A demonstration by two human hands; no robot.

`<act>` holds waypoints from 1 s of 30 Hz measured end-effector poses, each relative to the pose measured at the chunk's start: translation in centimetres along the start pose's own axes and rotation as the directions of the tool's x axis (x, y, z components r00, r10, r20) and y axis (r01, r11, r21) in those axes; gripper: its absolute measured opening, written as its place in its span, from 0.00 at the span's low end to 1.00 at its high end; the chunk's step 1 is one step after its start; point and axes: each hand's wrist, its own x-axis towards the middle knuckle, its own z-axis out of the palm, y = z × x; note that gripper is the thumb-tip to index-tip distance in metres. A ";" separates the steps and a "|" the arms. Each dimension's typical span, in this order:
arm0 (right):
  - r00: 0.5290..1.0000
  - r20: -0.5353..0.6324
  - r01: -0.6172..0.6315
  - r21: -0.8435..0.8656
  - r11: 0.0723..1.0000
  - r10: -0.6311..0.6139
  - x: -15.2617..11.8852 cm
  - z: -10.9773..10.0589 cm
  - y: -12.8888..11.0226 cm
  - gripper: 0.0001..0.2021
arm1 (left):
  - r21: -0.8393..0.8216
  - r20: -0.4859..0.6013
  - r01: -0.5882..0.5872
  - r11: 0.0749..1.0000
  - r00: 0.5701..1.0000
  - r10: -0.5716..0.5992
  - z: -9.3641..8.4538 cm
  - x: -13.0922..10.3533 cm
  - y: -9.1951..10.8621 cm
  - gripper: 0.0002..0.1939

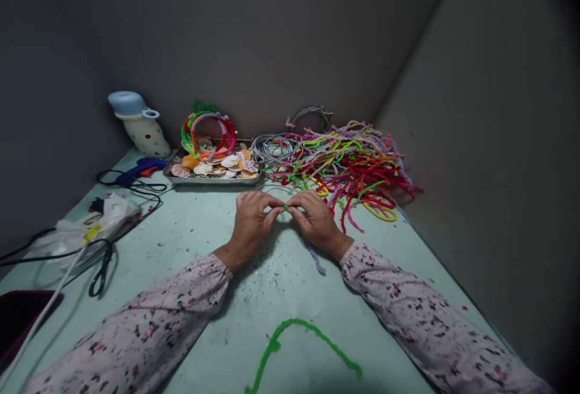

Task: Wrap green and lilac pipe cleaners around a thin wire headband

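Observation:
My left hand and my right hand meet over the middle of the table, each in a pinch. Between the fingertips shows a small bit of green pipe cleaner; most of it is hidden by the fingers. A thin grey wire arcs just behind the hands, and I cannot tell whether they hold it. Beside my right wrist, a purple pipe cleaner lies on the table. Closer to me rests a bent green pipe cleaner with a small bump along it.
Behind the hands stands a metal tray of seashells, with pipe-cleaner-wrapped rings on it. Coiled wire and a heap of colourful pipe cleaners lie right. At left are a bottle, blue glue gun, black cable and plastic bag.

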 end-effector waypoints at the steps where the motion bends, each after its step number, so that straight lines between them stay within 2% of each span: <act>1: 1.000 0.002 0.001 -0.007 1.000 -0.001 0.0 0.0 0.0 0.04 | -0.001 0.006 0.005 1.000 1.000 -0.005 0.0 0.0 0.0 0.04; 9: 1.000 0.008 0.020 -0.033 0.999 -0.019 0.0 -0.1 -0.2 0.05 | 0.008 0.065 -0.004 1.000 0.998 0.003 -0.1 0.1 -0.2 0.05; 19: 1.000 -0.008 0.020 -0.038 0.999 -0.020 0.1 -0.2 -0.1 0.04 | 0.062 0.071 -0.068 0.996 0.995 0.064 -0.4 0.1 0.0 0.07; 30: 1.000 -0.004 0.013 -0.002 1.000 -0.013 0.0 -0.3 -0.2 0.05 | 0.035 0.146 -0.048 0.998 0.988 0.042 -1.1 0.6 0.6 0.08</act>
